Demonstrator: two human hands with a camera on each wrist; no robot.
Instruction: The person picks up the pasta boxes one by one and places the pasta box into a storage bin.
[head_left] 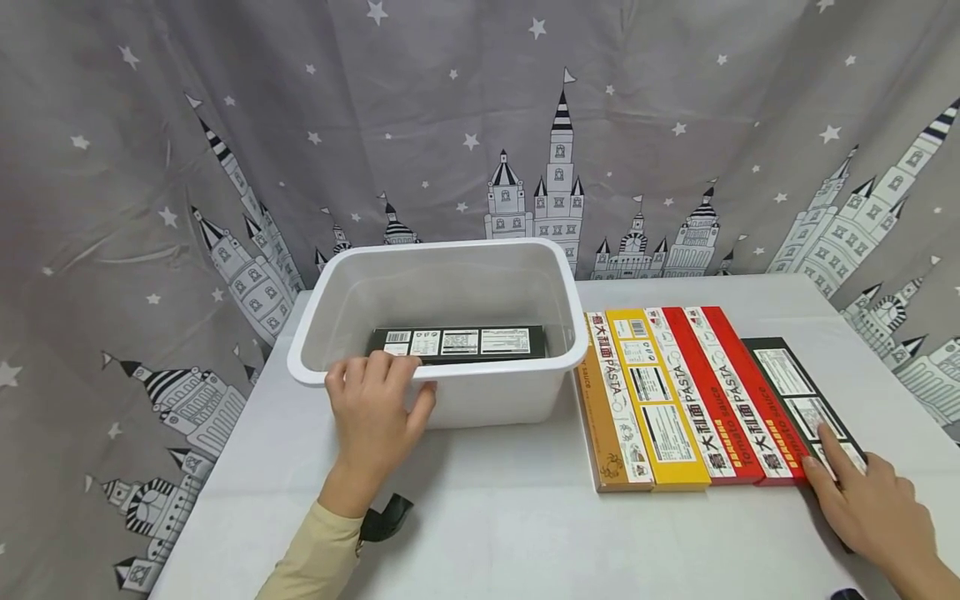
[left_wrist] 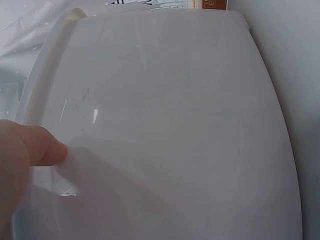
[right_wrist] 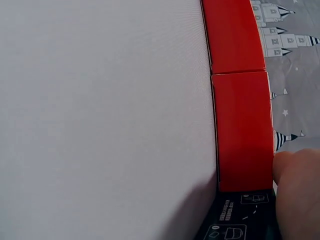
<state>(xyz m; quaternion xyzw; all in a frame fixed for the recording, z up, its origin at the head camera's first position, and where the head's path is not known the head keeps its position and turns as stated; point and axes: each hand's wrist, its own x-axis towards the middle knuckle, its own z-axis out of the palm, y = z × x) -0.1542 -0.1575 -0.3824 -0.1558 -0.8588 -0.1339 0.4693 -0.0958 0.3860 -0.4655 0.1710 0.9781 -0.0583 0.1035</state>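
My left hand holds the near rim of a white plastic bin, fingers over the edge and thumb against its outer wall. Inside the bin lies a black box with white label panels. At the far right my right hand grips a black pasta box near its closer end, index finger along its top face. The thumb is right at the corner of the neighbouring red pasta box, whose end shows in the right wrist view. Palm and hand hide part of the black box.
Left of that red box, another red pasta box, a yellow box and a brown box lie side by side on the white table. A grey castle-print curtain hangs behind.
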